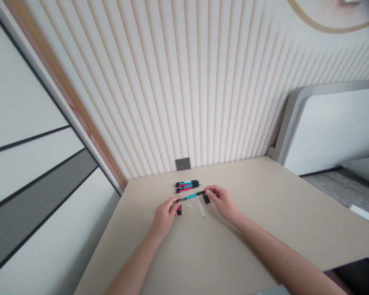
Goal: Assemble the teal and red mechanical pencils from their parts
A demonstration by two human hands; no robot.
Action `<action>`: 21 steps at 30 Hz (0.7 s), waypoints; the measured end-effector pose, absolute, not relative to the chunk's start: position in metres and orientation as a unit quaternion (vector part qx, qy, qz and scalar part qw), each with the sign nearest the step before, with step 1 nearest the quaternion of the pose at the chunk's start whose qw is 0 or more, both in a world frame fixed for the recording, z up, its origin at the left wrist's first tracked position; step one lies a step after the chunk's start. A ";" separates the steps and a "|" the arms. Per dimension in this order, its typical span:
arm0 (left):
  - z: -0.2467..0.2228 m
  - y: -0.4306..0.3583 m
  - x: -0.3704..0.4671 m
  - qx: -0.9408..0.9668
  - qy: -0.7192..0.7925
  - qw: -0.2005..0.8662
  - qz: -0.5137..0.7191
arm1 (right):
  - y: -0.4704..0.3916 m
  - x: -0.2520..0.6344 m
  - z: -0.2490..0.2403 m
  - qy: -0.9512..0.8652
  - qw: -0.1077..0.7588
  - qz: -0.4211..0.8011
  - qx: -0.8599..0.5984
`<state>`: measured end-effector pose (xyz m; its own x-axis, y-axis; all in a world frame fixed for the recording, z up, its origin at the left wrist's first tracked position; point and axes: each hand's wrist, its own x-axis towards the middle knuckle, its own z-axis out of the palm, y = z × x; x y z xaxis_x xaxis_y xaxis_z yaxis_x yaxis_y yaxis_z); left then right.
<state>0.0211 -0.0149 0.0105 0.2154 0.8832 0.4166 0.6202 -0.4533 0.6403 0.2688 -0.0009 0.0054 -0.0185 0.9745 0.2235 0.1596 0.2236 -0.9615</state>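
A blue and black pen (190,196) is held slantwise above the table between my two hands. My left hand (166,211) pinches its left end, and my right hand (219,199) pinches its black right end. Below the pen lie two thin white refills (201,207) and a few tiny pale pieces (189,205). Short black pen parts (206,198) rest beside my right fingers. Red and black pen parts (179,209) sit partly hidden by my left hand. Behind the held pen lies a group of several blue, red and black pens (187,186).
The beige table (233,246) meets a ribbed wall (184,82) with a dark socket (183,164) at its back edge. A white and grey cabinet (33,184) stands at left. A bed with a pale headboard (335,127) is at right.
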 end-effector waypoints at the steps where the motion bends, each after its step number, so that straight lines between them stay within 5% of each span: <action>1: 0.010 -0.015 0.021 0.765 0.490 0.166 0.383 | -0.001 0.269 0.006 -0.587 0.518 0.399 -0.477; 21: 0.020 -0.020 0.024 0.762 0.484 0.137 0.409 | 0.002 0.274 0.002 -0.595 0.498 0.397 -0.490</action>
